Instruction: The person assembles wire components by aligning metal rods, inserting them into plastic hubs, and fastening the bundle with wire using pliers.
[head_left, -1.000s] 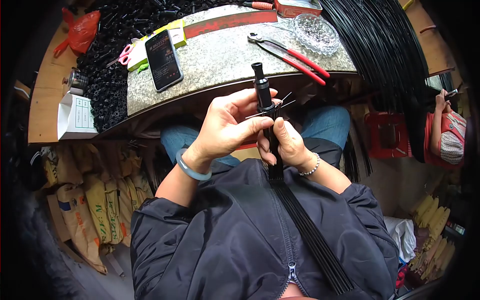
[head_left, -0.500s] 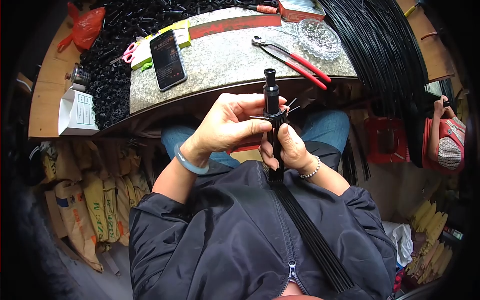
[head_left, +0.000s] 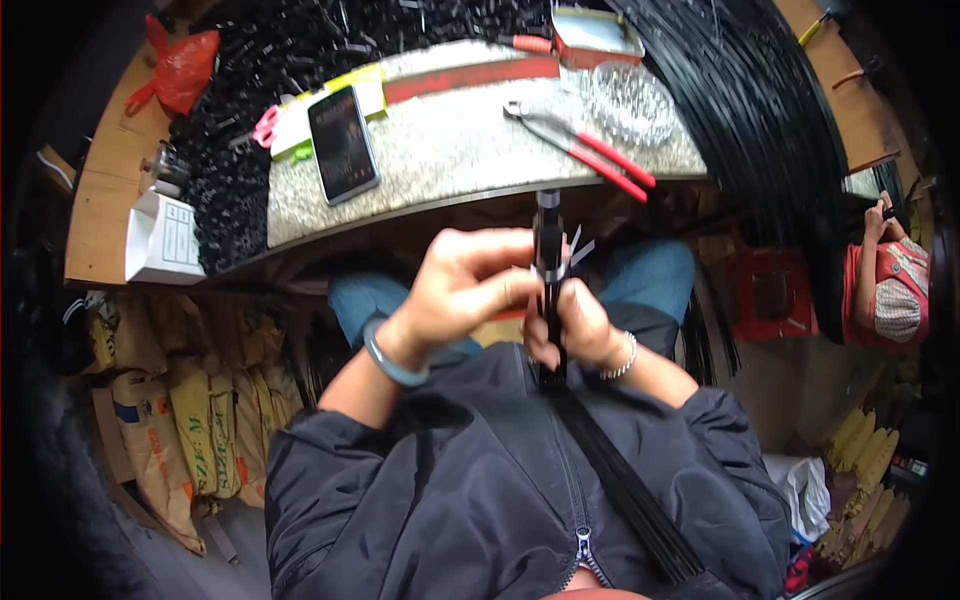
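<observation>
- Head view: left hand (head_left: 452,290) pinches the black fitting (head_left: 549,232) in front of the jacket (head_left: 420,500), likely to steady it.
- Right hand (head_left: 590,328) grips the black rods (head_left: 616,475) just below; they run back over the jacket, probably for support.
- Red-handled pliers (head_left: 590,164) lie on the benchtop (head_left: 440,150), presumably for easy reach.

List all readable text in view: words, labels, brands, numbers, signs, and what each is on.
"SIZE: M": sideways green print on a creased yellowish sack.
Too blurred: green print on the narrower yellow sack beside it.
Too blurred: orange print on the tan sack with a blue patch.
Too blurred: screen of the black rectangular phone.
Too small: label on the white cardboard box.
</observation>
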